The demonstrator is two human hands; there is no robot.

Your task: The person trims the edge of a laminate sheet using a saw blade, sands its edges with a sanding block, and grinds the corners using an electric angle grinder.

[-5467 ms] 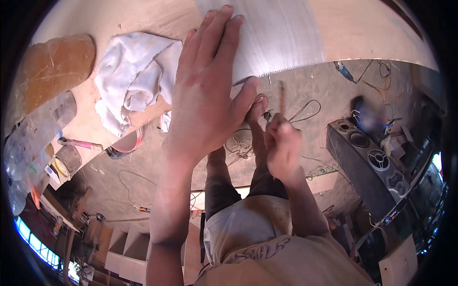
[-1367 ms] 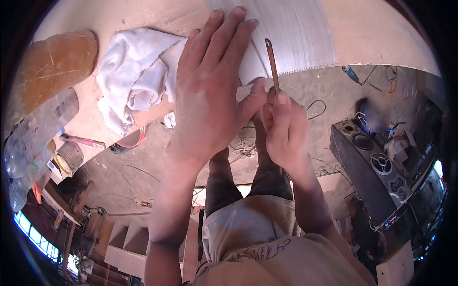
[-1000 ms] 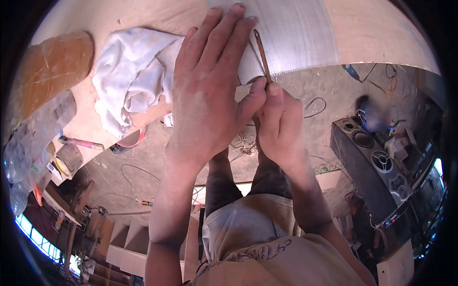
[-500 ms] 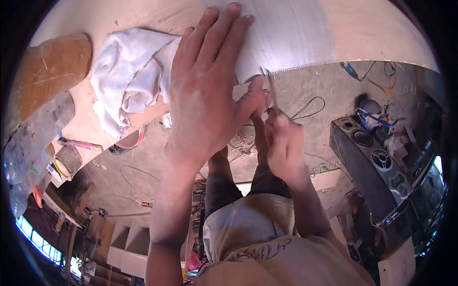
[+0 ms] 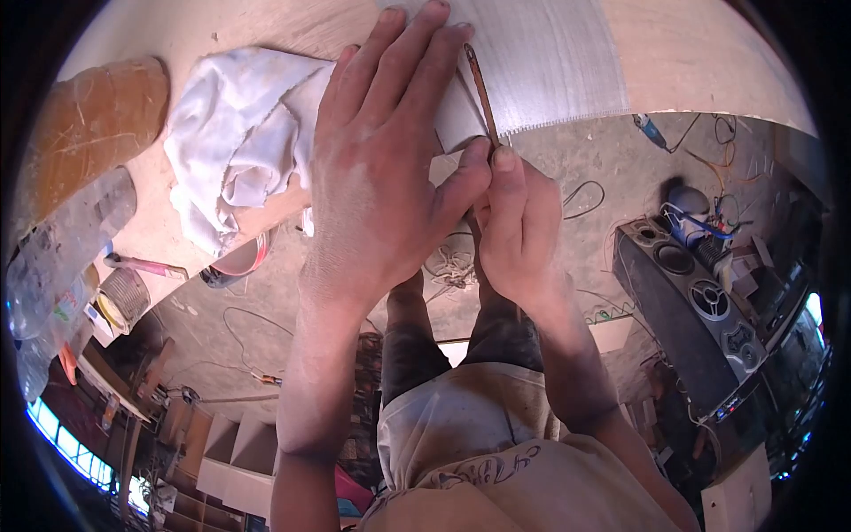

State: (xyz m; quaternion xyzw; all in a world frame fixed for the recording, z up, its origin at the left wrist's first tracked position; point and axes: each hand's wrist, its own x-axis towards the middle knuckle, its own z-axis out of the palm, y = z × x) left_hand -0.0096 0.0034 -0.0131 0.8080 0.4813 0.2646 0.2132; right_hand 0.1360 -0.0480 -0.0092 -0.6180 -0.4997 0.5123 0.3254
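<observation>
My left hand (image 5: 377, 173) lies flat on the wooden board, fingers stretched out over the edge of a pale grey sheet (image 5: 558, 66). Its thumb points toward my right hand at the board's near edge. A narrow rusty hacksaw blade (image 5: 480, 84), with a hole at its tip, sticks up from my closed right hand (image 5: 521, 222). It slants across the sheet beside a small cut flap (image 5: 459, 115). Along the near edge the sheet looks ragged and toothed. To the left of my left hand, a crumpled white cloth (image 5: 239, 142) rests on the board.
An orange-brown wrapped bundle (image 5: 106, 133) and clear plastic (image 5: 71, 239) lie at the left, near a pink-handled tool (image 5: 146, 266). On the floor stand a tall speaker (image 5: 691, 301) at right and a reddish bowl (image 5: 241, 259). Cables cross the floor.
My right hand has moved slightly up, and the hacksaw blade now reaches farther over the sheet, its tip in plain sight. The left hand stays nearly still.
</observation>
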